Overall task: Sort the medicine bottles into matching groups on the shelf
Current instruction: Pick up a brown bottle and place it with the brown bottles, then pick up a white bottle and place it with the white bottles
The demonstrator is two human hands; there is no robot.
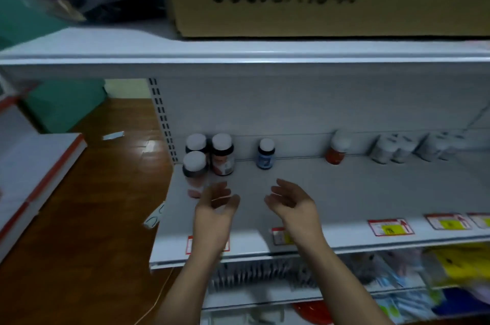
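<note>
three dark, white-capped bottles (209, 156) clustered at shelf (344, 192) left

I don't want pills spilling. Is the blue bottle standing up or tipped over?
Standing up. The blue bottle sits on its base on the shelf, white cap on top.

ok so on the shelf (344, 192) I count three dark white-capped bottles (222, 157), one blue-label bottle (266, 156), one red bottle (336, 153), maybe four blurry white bottles (381, 151), plus one cardboard box (318, 6) up top.
</note>
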